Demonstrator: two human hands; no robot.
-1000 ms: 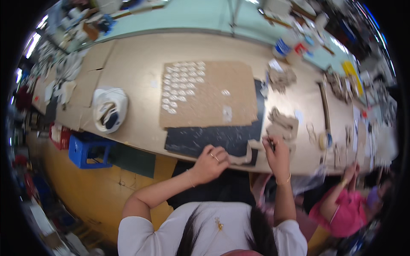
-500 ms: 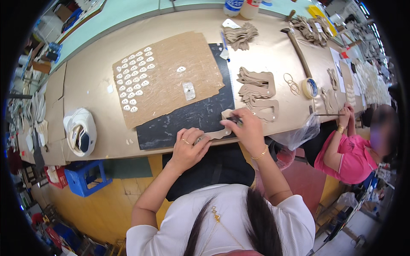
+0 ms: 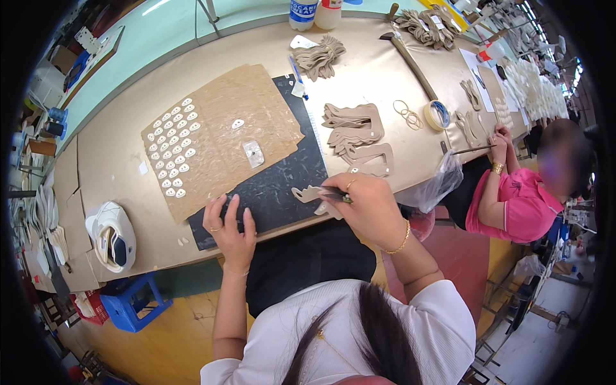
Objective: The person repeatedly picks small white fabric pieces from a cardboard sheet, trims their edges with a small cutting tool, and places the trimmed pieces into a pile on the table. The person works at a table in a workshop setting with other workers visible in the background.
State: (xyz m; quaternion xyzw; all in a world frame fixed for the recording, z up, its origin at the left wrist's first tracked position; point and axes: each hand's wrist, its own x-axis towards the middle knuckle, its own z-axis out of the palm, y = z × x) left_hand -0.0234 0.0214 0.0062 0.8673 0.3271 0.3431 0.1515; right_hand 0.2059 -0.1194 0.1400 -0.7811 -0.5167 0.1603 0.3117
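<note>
My right hand (image 3: 373, 208) is closed around a dark, slim, pointed tool (image 3: 333, 194), whose exact kind I cannot make out. Beside its tip is a curvy beige cut piece (image 3: 305, 193), partly hidden by my right fingers, over the black board (image 3: 276, 208). My left hand (image 3: 232, 232) holds nothing, its fingers spread over the board near the lower edge of a brown sheet (image 3: 215, 154). Several small white oval pieces (image 3: 173, 138) lie in rows on that sheet. A lone white piece (image 3: 238, 123) and a pale square pad (image 3: 253, 154) are to their right.
Stacked beige cut pieces (image 3: 354, 125) lie right of the board, near rubber bands (image 3: 408, 115), a tape roll (image 3: 437, 115) and a hammer (image 3: 414, 64). A white cap (image 3: 112, 237) sits at left. Bottles (image 3: 303, 14) stand at the back. A co-worker in pink (image 3: 513, 199) sits at right.
My left hand has let go of the beige piece and moved left, opening its fingers. My right hand keeps the tool, with the piece beside it. The whole view has shifted and turned slightly.
</note>
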